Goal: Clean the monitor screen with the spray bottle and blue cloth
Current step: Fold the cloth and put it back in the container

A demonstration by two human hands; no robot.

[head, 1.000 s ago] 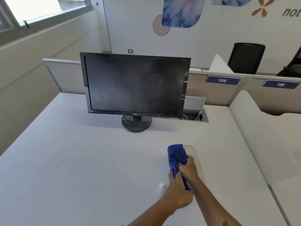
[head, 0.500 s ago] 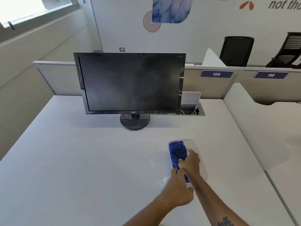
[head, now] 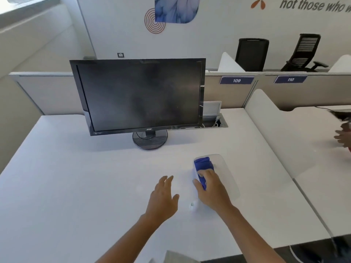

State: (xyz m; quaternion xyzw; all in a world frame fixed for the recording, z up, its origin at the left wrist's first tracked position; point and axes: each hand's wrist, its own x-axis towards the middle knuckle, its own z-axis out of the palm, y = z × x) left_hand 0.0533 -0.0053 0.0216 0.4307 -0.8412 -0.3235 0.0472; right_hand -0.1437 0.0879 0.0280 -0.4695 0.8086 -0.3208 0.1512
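A black monitor (head: 139, 96) with a smudged dark screen stands at the back of the white desk (head: 76, 186). The folded blue cloth (head: 203, 166) lies at the left end of a clear plastic tray (head: 228, 179). My right hand (head: 211, 190) rests on the near end of the cloth with its fingers curled around it. A small white spray bottle (head: 193, 205) lies on the desk just left of my right wrist, mostly hidden by the hand. My left hand (head: 164, 196) hovers over the desk left of the bottle, fingers spread, holding nothing.
A cable hatch (head: 214, 123) opens in the desk behind the monitor's right corner. Low partitions (head: 266, 114) bound the desk at the back and right. Another person's hand (head: 342, 137) shows at the right edge. Two black office chairs (head: 251, 54) stand beyond.
My left hand has come off the spot beside my right hand and moved left, open. The right hand has stayed on the cloth as it settled lower into the tray. The view has tilted down.
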